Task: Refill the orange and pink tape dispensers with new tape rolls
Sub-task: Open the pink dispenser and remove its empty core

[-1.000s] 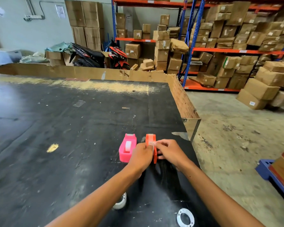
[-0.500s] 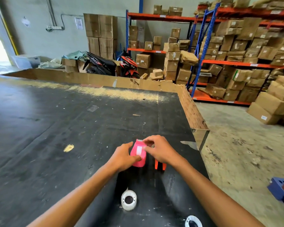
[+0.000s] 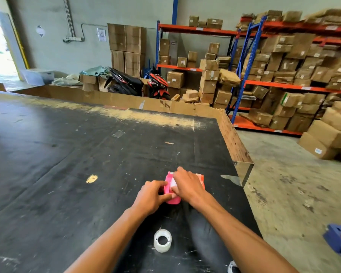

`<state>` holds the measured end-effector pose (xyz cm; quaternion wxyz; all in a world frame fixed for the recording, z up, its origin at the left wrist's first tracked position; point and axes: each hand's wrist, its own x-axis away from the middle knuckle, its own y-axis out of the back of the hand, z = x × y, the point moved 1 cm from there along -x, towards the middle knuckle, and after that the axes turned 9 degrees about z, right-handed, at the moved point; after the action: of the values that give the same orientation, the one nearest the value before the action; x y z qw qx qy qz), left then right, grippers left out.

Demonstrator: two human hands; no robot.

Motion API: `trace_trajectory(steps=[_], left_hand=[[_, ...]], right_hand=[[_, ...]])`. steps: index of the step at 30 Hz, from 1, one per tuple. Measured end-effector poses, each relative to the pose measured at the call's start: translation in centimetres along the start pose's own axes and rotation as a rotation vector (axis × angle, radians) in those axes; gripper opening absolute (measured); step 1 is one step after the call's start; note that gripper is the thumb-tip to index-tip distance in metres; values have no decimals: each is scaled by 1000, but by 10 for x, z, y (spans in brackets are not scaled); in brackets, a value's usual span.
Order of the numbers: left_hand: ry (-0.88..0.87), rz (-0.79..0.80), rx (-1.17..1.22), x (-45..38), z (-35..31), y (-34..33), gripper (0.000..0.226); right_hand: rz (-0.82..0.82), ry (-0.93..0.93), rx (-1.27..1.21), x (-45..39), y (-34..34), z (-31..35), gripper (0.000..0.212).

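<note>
The pink tape dispenser (image 3: 170,194) stands on the black table (image 3: 67,164) near its right edge. My left hand (image 3: 152,196) grips its left side. My right hand (image 3: 187,184) lies over its top, fingers on the white tape there. The orange tape dispenser (image 3: 202,181) stands just to the right, mostly hidden behind my right hand. A clear tape roll (image 3: 162,240) lies flat on the table between my forearms, nearer to me. Part of another white roll (image 3: 232,267) shows at the bottom edge.
The table's right edge and metal corner (image 3: 244,170) are close to the dispensers; beyond it is concrete floor. A cardboard wall (image 3: 126,99) lines the table's far side. Shelves of boxes (image 3: 283,75) stand at the right. A blue pallet corner (image 3: 337,239) is at lower right.
Both hands left the orange dispenser and moved onto the pink one. The camera view has shifted, so the dispensers now sit higher in the frame.
</note>
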<state>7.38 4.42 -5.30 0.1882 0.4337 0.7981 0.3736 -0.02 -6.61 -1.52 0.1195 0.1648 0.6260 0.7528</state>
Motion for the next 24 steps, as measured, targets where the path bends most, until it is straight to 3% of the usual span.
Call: trace_trajectory(steps=[6, 9, 11, 16, 24], left_hand=[[-67, 82, 116, 13, 2, 6, 37], [-74, -31, 281, 29, -8, 13, 45], [-47, -92, 488, 41, -14, 17, 29], [-10, 81, 903, 78, -33, 16, 31], [-2, 188, 1049, 118, -40, -4, 27]], right_hand=[[-243, -43, -334, 31, 5, -7, 21], [-314, -48, -504, 55, 7, -2, 21], [-327, -45, -552, 73, 8, 5, 23], [-352, 17, -606, 115, 6, 35, 26], [-437, -82, -678, 167, -17, 59, 39]])
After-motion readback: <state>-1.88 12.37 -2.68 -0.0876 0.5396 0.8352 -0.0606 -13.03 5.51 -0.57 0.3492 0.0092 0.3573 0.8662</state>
